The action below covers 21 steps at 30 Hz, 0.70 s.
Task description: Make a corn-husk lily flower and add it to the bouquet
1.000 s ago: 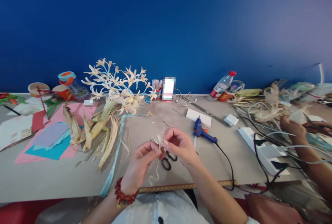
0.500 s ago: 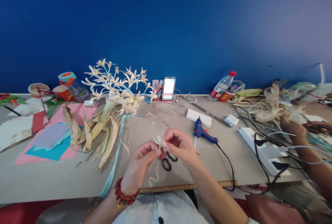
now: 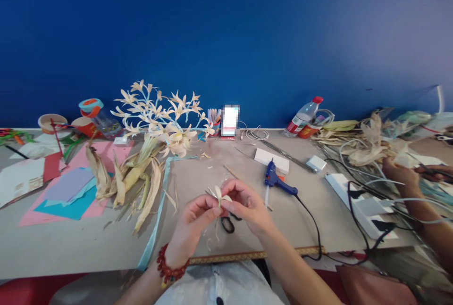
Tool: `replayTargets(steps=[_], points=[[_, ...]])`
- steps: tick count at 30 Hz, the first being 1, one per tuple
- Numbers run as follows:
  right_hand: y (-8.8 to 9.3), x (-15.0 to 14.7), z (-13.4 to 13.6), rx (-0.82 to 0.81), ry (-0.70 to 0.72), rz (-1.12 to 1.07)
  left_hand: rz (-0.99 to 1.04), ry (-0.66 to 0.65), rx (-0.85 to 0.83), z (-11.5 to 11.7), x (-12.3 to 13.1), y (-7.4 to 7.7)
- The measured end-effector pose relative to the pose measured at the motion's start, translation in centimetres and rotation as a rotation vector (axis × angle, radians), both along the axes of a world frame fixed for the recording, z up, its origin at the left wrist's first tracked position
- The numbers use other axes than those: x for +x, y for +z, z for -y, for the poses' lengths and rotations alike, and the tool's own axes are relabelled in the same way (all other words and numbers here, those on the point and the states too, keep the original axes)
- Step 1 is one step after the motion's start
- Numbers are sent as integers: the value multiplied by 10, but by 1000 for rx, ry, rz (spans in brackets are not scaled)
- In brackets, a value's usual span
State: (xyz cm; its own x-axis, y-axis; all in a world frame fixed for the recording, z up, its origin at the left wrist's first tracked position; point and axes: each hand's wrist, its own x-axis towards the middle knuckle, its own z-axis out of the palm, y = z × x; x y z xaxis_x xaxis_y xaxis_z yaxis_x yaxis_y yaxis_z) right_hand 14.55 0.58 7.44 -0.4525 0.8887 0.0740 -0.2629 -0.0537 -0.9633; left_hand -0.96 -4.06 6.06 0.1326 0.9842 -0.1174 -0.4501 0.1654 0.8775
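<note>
Between my two hands, just above the table's front, is a small pale corn husk flower (image 3: 218, 194) with spread petals. My left hand (image 3: 198, 215) pinches its base between thumb and fingertips. From the other side, the thumb and fingers of my right hand (image 3: 246, 203) close on a petal. A thin strip hangs below the flower. Black-handled scissors (image 3: 227, 224) lie on the table beneath, their blades mostly hidden by my hands.
A bunch of finished husk flowers (image 3: 173, 116) stands behind corn husks (image 3: 136, 177) at left. A blue glue gun (image 3: 278, 179) and a power strip (image 3: 357, 206) with cables lie right. A co-worker's hands (image 3: 401, 175) work at far right. Coloured paper (image 3: 67, 196) covers the left side.
The flower has turned upward and its petals now show spread apart. My fingers have shifted slightly around it. At far right the co-worker's hands have barely moved.
</note>
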Motion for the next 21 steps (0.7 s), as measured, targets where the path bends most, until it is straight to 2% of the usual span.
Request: replayTargets(steps=[12, 21], points=[[-2, 4, 2, 70, 31, -27, -198, 6, 129, 2, 0, 2], [-6, 5, 2, 122, 30, -21, -297, -1, 247, 2, 1, -3]])
